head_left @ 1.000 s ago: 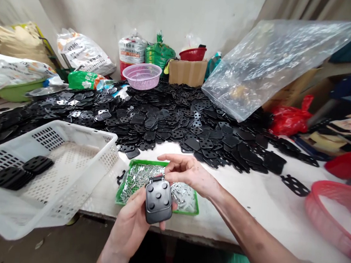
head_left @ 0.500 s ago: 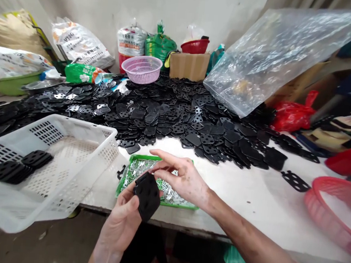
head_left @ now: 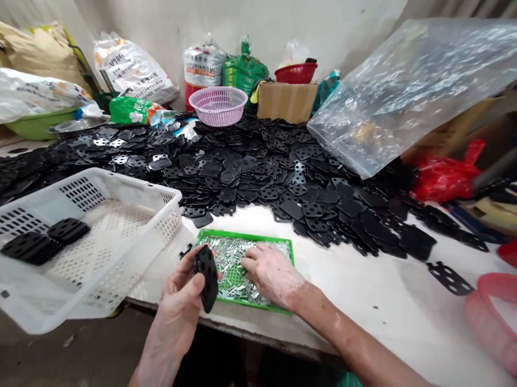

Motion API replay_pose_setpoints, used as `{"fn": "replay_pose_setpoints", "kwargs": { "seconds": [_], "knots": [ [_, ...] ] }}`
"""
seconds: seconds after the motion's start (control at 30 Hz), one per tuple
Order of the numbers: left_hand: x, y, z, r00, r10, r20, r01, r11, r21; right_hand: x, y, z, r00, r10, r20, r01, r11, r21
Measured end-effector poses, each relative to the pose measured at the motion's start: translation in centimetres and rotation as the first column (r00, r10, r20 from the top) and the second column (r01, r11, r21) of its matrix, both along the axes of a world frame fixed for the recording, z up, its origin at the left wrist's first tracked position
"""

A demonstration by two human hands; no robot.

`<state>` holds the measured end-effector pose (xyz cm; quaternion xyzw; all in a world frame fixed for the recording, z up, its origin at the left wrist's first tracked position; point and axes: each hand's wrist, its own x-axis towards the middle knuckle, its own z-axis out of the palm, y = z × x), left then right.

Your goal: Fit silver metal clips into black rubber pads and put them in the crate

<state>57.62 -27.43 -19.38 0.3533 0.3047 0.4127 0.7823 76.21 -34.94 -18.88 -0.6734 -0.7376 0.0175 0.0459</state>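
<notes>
My left grip [head_left: 178, 291] was closed on a black plastic plate [head_left: 206, 276], pinching it between thumb and fingers and turning it nearly edge-on, so that its face was hard to see. It was held up in the air just off the near edge of the counter [head_left: 366, 303], beside the corner of a green tray [head_left: 247, 237].

My right grip [head_left: 271, 272] lay palm down over the far side of that tray, its fingers pressed into a mass of small silver metal strips [head_left: 230, 263]. I could not tell whether it had closed on any of them. The strips filled most of the tray, with green showing through at the near end.

To my left on the counter stood a white perforated plastic basket [head_left: 119, 191], with two black plates [head_left: 33, 247] lying flat in its bottom. Just beyond the tray, a wide heap of black plates [head_left: 260, 170] spread across the counter, and a single plate [head_left: 450, 278] lay apart from it on the right. A clear plastic bag [head_left: 409, 92] leaned on the heap's far side. Behind the heap were a pink basket [head_left: 217, 105], a cardboard box [head_left: 286, 100] and sacks [head_left: 132, 67], and a red basin [head_left: 503, 320] sat at the counter's right.
</notes>
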Motion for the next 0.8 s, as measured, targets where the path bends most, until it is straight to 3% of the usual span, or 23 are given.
{"fn": "replay_pose_setpoints", "kwargs": {
  "seconds": [0.13,0.33,0.43,0.47,0.53,0.6,0.63,0.7,0.8],
  "knots": [
    [0.8,-0.3,0.2,0.993,0.04,-0.109,-0.033,0.997,0.07,0.6,-0.7,0.0,0.997,0.079,-0.018,-0.079,0.997,-0.011],
    [1.5,-1.1,0.6,0.955,0.115,-0.273,-0.047,0.969,0.242,0.7,-1.2,-0.6,0.997,0.075,-0.029,-0.073,0.995,0.065],
    [1.4,-1.4,1.0,0.897,0.126,-0.424,0.013,0.951,0.31,0.9,-1.3,-0.2,0.944,0.049,-0.326,0.018,0.98,0.199],
    [1.5,-1.5,1.1,0.874,0.121,-0.471,0.044,0.945,0.325,1.0,-1.3,0.1,0.868,0.042,-0.494,0.077,0.973,0.218],
    [1.6,-1.7,1.2,0.832,0.115,-0.543,0.105,0.928,0.357,1.0,-1.4,0.8,0.579,0.027,-0.815,0.181,0.97,0.161],
    [2.1,-2.1,1.1,0.805,0.119,-0.581,0.158,0.902,0.403,0.8,-1.4,1.3,0.242,0.002,-0.97,0.209,0.976,0.054],
    [2.4,-2.3,1.0,0.797,0.115,-0.594,0.189,0.885,0.425,0.7,-1.4,1.5,0.121,-0.005,-0.993,0.21,0.978,0.021],
    [3.0,-2.6,0.8,0.792,0.113,-0.601,0.234,0.852,0.469,0.5,-1.4,1.8,0.015,0.009,-1.0,0.233,0.972,0.013],
    [3.7,-2.9,0.6,0.793,0.112,-0.599,0.263,0.824,0.502,0.3,-1.5,1.9,0.047,0.02,-0.999,0.304,0.952,0.034]
  ]
}}
